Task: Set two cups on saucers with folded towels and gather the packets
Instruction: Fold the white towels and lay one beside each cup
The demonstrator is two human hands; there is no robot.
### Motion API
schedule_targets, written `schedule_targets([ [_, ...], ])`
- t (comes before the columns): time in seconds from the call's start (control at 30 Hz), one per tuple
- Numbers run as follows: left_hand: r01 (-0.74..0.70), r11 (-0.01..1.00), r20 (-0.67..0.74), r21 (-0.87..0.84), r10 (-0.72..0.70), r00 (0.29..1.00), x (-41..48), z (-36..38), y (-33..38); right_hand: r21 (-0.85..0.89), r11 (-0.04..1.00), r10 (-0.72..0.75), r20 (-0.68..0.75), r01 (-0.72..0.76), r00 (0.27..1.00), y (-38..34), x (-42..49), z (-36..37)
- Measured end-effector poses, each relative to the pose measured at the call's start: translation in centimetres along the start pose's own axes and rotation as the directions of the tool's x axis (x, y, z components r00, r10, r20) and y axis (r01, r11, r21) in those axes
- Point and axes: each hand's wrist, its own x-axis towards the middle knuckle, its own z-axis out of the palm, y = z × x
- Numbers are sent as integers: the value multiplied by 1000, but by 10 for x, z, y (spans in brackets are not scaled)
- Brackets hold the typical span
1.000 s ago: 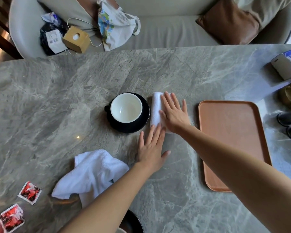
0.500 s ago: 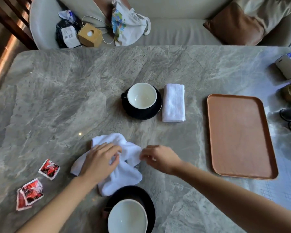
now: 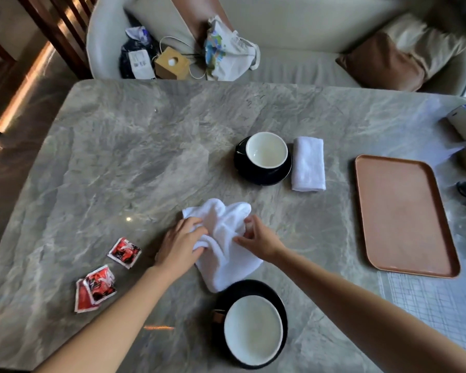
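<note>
Marble table (image 3: 119, 157), head view: two hands bunching a white towel.
Left hand (image 3: 179, 244) and right hand (image 3: 258, 238) pinch the crumpled towel (image 3: 223, 238), lying just beyond the near cup (image 3: 253, 329); soft and limp, probably best held by its corners.

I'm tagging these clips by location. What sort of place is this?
Probably a café or lounge seating area: a marble-look table with a cup on a black saucer, a serving tray, and a cushioned sofa behind it.
</note>
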Motion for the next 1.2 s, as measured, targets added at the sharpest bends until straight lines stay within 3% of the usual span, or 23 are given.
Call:
schedule_targets([
  [0.17, 57, 943, -42, -328, -75, 996, -1, -16, -5, 146, 989, 54, -191, -26, 980, -11, -1, 5],
  [0.27, 149, 821, 10, -552, -172, 985, 1, -24, -13, 68, 989, -97, -388, 133, 916, -29, -9, 5],
  [0.33, 259, 723, 66, -641, -284, 957, 4, -31, -20, 5, 952, -284, -358, 306, 890, -44, -15, 5],
  [0.43, 353, 571, 165, -742, -355, 920, 10, -44, -25, -116, 888, -456, -103, 445, 884, -60, -24, 13],
  [0.53, 402, 284, 297, -870, -349, 889, 13, -59, -25, -494, 731, -504, 75, 471, 861, -63, -25, 31],
  [0.6, 445, 176, 361, -878, -366, 858, 13, -66, -29, -623, 655, -508, 55, 427, 860, -63, -24, 41],
  [0.77, 505, 57, 459, -861, -339, 821, 6, -72, -42, -358, 847, -476, -183, 393, 860, -72, -22, 43],
  [0.83, 510, 112, 444, -853, -358, 821, 4, -70, -42, -319, 860, -469, -191, 398, 862, -79, -20, 41],
  [0.87, 486, 209, 379, -849, -400, 835, 2, -68, -42, -271, 881, -446, -196, 389, 873, -82, -18, 40],
  [0.93, 347, 559, 57, -753, -470, 881, -4, -67, -40, -131, 929, -368, -232, 346, 900, -87, -15, 37],
  [1.0, 157, 814, -251, -558, -347, 904, -13, -68, -40, 1, 954, -287, -282, 300, 915, -91, -8, 34],
  [1.03, 81, 865, -283, -495, -249, 926, -17, -69, -38, 52, 957, -257, -299, 284, 919, -93, -6, 32],
  [1.1, 12, 889, -163, -458, -97, 982, -25, -70, -32, 125, 950, -236, -314, 286, 920, -99, -2, 30],
  [1.2, 91, 898, -18, -431, -109, 994, -29, -59, -21, 207, 935, -214, -318, 287, 924, -111, -2, 29],
])
